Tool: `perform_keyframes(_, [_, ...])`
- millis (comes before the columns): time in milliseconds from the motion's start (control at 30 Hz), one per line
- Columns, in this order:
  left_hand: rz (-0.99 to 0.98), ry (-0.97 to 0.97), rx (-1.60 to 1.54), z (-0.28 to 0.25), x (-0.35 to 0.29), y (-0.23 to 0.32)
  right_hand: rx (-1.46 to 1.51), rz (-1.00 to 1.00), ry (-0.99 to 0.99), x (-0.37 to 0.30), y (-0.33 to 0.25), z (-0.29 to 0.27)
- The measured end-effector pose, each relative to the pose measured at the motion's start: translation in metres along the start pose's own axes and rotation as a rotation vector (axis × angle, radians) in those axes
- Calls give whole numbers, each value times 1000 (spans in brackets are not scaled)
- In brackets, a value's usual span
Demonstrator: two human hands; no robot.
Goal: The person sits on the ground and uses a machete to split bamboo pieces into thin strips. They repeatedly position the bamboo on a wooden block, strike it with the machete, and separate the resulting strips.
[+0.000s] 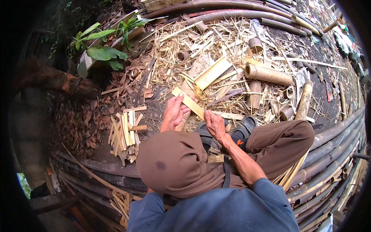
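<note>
My left hand (pixel 176 113) is closed on a flat, pale yellow bamboo strip (pixel 190 103), its thumb lying along the upper end. The strip slants down to the right, and its lower end meets my right hand (pixel 216 123). That hand is a fist; the tan, rounded butt of a wooden handle (pixel 227 126) sticks out beside it. Any blade is hidden. Beyond the strip lies a wide split bamboo piece (pixel 213 73), pale inner face up. Left of my knee sits a pile of short cut bamboo strips (pixel 125 131).
Shavings (pixel 181 42) and leaves litter the ground. Bamboo sections (pixel 268 75) lie ahead to the right. Long poles run along the far edge (pixel 247 14) and behind me at right (pixel 332 135). A thick brown log (pixel 58 81) and a green-leaved plant (pixel 102 53) stand left.
</note>
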State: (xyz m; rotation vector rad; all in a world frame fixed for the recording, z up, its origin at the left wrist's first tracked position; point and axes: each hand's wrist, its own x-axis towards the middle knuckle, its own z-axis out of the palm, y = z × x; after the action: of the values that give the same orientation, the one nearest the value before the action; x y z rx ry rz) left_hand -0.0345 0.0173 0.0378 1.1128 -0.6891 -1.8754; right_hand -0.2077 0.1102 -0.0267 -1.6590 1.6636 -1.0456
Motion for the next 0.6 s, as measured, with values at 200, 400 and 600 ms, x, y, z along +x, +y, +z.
perform_keyframes(200, [122,138,156,-12,-9,3,243,262,-129,7,-3,0])
perform_keyframes(400, [192,193,145,-26,-6,1,-55,136,49,5,30,1])
perform_keyframes(600, [415,525,223,-62,-15,18,-543,217,-185,-25,105,20])
